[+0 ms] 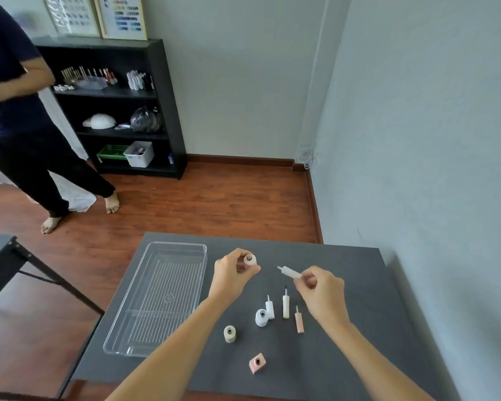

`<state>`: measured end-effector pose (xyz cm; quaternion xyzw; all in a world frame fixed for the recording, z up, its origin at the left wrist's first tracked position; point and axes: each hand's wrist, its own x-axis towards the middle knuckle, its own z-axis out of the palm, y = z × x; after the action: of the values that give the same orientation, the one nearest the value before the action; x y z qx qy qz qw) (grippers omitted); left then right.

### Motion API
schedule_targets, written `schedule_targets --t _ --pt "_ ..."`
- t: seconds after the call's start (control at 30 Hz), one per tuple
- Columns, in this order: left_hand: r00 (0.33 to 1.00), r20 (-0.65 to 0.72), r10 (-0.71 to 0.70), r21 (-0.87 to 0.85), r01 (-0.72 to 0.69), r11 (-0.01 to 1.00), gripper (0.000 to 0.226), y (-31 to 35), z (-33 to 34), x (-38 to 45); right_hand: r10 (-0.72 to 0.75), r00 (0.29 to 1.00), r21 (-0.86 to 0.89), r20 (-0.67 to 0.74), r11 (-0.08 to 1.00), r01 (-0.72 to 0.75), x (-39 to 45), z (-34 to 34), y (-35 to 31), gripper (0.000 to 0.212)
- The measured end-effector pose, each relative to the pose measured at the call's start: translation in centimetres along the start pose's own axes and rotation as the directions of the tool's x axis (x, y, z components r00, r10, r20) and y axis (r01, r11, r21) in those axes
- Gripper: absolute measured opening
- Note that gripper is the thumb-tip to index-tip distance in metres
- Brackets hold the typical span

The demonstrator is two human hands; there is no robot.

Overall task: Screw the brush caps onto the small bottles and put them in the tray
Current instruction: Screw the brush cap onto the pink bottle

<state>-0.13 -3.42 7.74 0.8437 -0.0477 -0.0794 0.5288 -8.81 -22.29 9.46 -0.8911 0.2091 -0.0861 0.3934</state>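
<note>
The left hand point(232, 273) grips a small bottle point(249, 260) in its fingertips, open neck up, above the table point(344, 357). The right hand point(320, 290) pinches a white brush cap point(290, 272), its brush pointing at the bottle, a gap between them. Left of the left fingers lies the clear tray point(156, 299), seemingly empty.

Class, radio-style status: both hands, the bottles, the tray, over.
Left hand holds open pink bottle; right hand holds white brush cap, brush aimed at it. Three bottles, three caps loose on table. Clear tray empty; path clear.
</note>
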Motion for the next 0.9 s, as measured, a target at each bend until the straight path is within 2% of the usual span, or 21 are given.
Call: schedule_targets --t 0.23,0.37,0.47,0.53,0.7,0.9 --pt "0.989 -0.066 0.134 -0.083 -0.139 0.987 0.015 7.1 -1.6 0.3 -0.239 0.961 0.309 -0.139 0.912 0.271 2.8 -6.9 -7.1 0.01" --pt "0.978 -0.099 0.183 -0.092 -0.192 0.977 0.019 11.0 -2.6 0.4 -0.253 0.935 0.406 -0.247 0.849 0.337 4.5 -9.8 -11.2 0.005" --pt "0.968 -0.139 0.209 -0.123 -0.226 0.966 0.02 13.7 -3.2 0.1 -0.322 0.898 0.491 -0.301 0.754 0.435 5.2 -11.8 -14.7 0.009" --pt "0.96 -0.175 0.218 -0.138 -0.243 0.96 0.02 15.3 -3.6 -0.3 -0.378 0.859 0.464 -0.346 0.727 0.507 5.3 -12.9 -16.8 0.011" --pt "0.948 -0.211 0.238 -0.154 -0.273 0.949 0.022 18.3 -4.6 -1.1 -0.522 0.757 0.267 -0.393 0.724 0.637 5.2 -14.8 -20.4 0.016" --pt "0.937 -0.217 0.273 -0.176 -0.313 0.933 0.017 20.3 -5.5 -1.9 -0.599 0.706 0.161 -0.379 0.709 0.687 4.7 -15.3 -21.9 0.016"
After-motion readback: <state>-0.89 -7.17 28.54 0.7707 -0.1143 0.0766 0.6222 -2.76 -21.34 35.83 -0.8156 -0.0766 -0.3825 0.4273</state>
